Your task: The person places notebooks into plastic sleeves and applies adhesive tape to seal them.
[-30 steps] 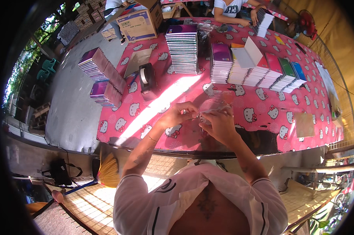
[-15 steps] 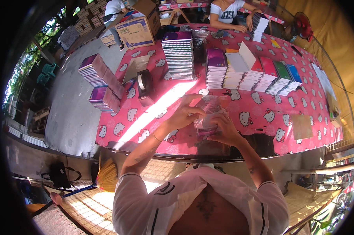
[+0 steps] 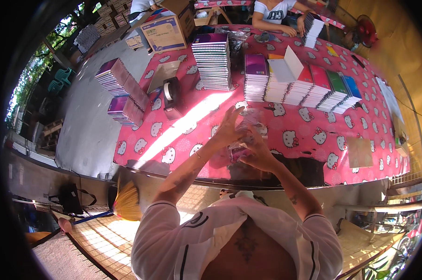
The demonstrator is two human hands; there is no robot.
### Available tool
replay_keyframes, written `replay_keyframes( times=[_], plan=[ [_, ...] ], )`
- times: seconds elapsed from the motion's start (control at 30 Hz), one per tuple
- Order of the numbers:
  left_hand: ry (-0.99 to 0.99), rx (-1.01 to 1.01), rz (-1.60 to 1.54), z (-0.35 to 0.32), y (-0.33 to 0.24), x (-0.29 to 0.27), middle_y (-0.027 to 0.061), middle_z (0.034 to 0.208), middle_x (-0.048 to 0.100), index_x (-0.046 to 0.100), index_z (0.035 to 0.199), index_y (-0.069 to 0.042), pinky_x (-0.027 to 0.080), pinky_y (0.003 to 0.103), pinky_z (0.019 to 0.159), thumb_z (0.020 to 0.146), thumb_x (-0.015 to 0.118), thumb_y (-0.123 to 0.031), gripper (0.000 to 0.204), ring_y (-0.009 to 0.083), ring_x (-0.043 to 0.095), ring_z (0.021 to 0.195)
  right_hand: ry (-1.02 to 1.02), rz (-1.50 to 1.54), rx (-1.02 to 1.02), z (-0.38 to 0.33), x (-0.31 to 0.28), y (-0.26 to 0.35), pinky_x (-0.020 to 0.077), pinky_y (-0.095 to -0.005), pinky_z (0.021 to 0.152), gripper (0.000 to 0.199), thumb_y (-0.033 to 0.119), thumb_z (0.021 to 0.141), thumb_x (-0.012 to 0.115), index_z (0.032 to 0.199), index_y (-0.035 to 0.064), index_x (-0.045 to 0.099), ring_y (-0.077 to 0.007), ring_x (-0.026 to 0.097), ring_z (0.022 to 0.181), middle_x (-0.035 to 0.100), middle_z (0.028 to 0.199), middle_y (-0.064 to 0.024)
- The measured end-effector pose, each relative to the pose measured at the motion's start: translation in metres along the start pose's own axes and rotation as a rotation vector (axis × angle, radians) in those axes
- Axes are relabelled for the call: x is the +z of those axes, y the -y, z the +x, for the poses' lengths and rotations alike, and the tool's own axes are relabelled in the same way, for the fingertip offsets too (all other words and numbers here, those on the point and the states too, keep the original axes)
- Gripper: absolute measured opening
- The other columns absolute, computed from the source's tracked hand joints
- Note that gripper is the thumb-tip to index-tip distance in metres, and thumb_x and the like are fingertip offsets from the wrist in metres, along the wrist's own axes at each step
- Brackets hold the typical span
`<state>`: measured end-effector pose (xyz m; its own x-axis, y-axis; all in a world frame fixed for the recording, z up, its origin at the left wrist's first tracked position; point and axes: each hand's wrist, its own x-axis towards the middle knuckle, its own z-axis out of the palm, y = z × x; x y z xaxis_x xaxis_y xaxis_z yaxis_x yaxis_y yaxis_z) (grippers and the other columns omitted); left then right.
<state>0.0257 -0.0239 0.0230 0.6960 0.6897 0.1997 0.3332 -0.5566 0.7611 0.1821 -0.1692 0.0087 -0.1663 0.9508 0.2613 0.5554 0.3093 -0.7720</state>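
Note:
A pack in clear plastic wrap (image 3: 239, 152), with purple-pink showing through, lies near the table's front edge. My left hand (image 3: 227, 130) is over its left side, thumb and fingers spread apart. From the right, my right hand (image 3: 258, 153) curls round the pack, fingers on the wrap and thumb nearer me. The fingertips of both hands come close together above it. Loose shiny plastic (image 3: 255, 122) shows just beyond them. What exactly the fingertips touch is blurred by glare.
Notebook stacks stand beyond my hands: a tall one (image 3: 212, 65), a purple one (image 3: 256, 81) in a colourful row, and wrapped bundles (image 3: 122, 93) at the left edge. A black tape dispenser (image 3: 172, 95), a carton (image 3: 163, 35) and a co-worker's hands (image 3: 290, 31) are farther off.
My left hand has opened, its fingers spreading upward away from the wrap. My right hand has shifted slightly left and nearer me, its thumb moving apart from the fingers.

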Motion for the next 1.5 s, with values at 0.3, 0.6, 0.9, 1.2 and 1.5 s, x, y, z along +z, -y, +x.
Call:
replay_keyframes(
  times=[0.3,0.6,0.9,1.2,1.5],
  plan=[
    [-0.349,-0.272,-0.633,-0.023,0.014,-0.004,0.0188,0.143,0.048,0.038,0.148,0.0,0.049,0.039,0.101,0.093,0.073,-0.031,0.073,0.0289,0.056,0.124,-0.049,0.865,0.385,0.052,-0.016,-0.04,0.0402,-0.0344,0.108,0.039,0.012,0.093,0.067,0.13,-0.001,0.06,-0.0178,0.048,0.131,0.05,0.143,-0.0132],
    [0.068,-0.003,-0.113,-0.053,0.009,-0.017,0.0208,0.133,0.062,0.056,0.137,0.0,0.038,0.045,0.112,0.093,0.071,-0.032,0.057,0.0325,0.054,0.13,0.095,0.349,-0.05,0.058,-0.043,0.009,0.0459,-0.0385,0.102,0.048,0.016,0.089,0.074,0.134,0.0064,0.059,-0.0237,0.057,0.122,0.063,0.126,-0.0108],
    [-0.117,0.116,0.24,-0.08,-0.03,-0.009,0.0146,0.117,0.064,0.071,0.118,-0.01,0.052,0.041,0.094,0.08,0.079,-0.011,0.039,0.028,0.063,0.11,-0.017,0.111,-0.124,0.025,-0.018,-0.011,0.0515,-0.0389,0.093,0.057,0.016,0.083,0.078,0.135,0.0069,0.058,-0.0293,0.063,0.114,0.064,0.122,-0.017],
    [-0.32,0.281,0.162,-0.068,-0.088,-0.052,0.0141,0.116,0.066,0.072,0.115,-0.005,0.052,0.04,0.092,0.081,0.079,-0.012,0.036,0.0292,0.064,0.106,-0.055,0.078,-0.102,0.03,-0.023,0.01,0.0512,-0.0398,0.087,0.054,0.022,0.08,0.081,0.128,0.0055,0.062,-0.0305,0.063,0.101,0.063,0.109,-0.0137],
    [-0.07,0.309,0.227,-0.075,-0.022,-0.025,0.0111,0.108,0.067,0.072,0.103,-0.007,0.056,0.04,0.08,0.072,0.079,-0.003,0.032,0.0315,0.064,0.101,-0.093,-0.226,-0.268,0.034,-0.017,0.007,0.0452,-0.0428,0.09,0.026,0.018,0.079,0.079,0.101,0.0075,0.071,-0.0303,0.059,0.1,0.064,0.1,-0.0061]
  ],
)
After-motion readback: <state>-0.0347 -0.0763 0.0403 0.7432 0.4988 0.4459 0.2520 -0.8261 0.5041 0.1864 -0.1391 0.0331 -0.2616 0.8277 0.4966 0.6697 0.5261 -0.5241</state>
